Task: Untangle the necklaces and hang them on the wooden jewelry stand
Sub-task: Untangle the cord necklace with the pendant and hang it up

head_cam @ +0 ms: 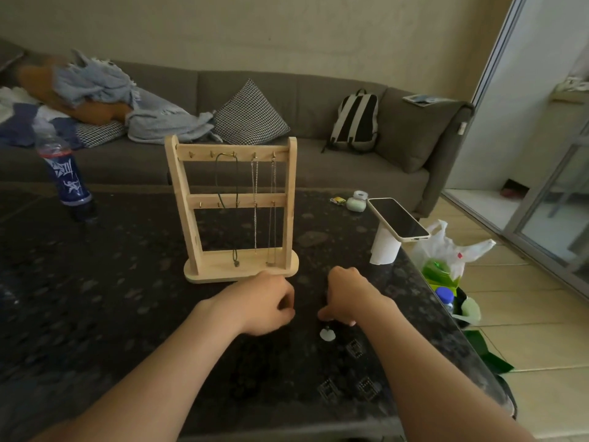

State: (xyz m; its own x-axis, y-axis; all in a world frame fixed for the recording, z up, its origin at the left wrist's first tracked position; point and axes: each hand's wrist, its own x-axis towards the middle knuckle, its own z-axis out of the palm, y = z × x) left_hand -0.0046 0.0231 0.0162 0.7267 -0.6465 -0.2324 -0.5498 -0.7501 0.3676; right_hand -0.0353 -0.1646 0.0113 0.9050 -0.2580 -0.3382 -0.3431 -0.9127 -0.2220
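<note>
Right hand (345, 296) fingers (324, 314) pinch a cord (327, 323) with pale rounded pendant (327, 334); left hand (266, 303) curled, hold unclear.

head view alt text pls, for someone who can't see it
The left hand and right hand, fingers curled, sit on a dark table in front of a wooden jewelry stand with three necklaces hanging from its top hooks. A pale pendant lies by the right hand.

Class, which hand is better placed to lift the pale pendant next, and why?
Probably the right hand: its fingertips are right beside the pale pendant, while the left hand is farther off.
</note>
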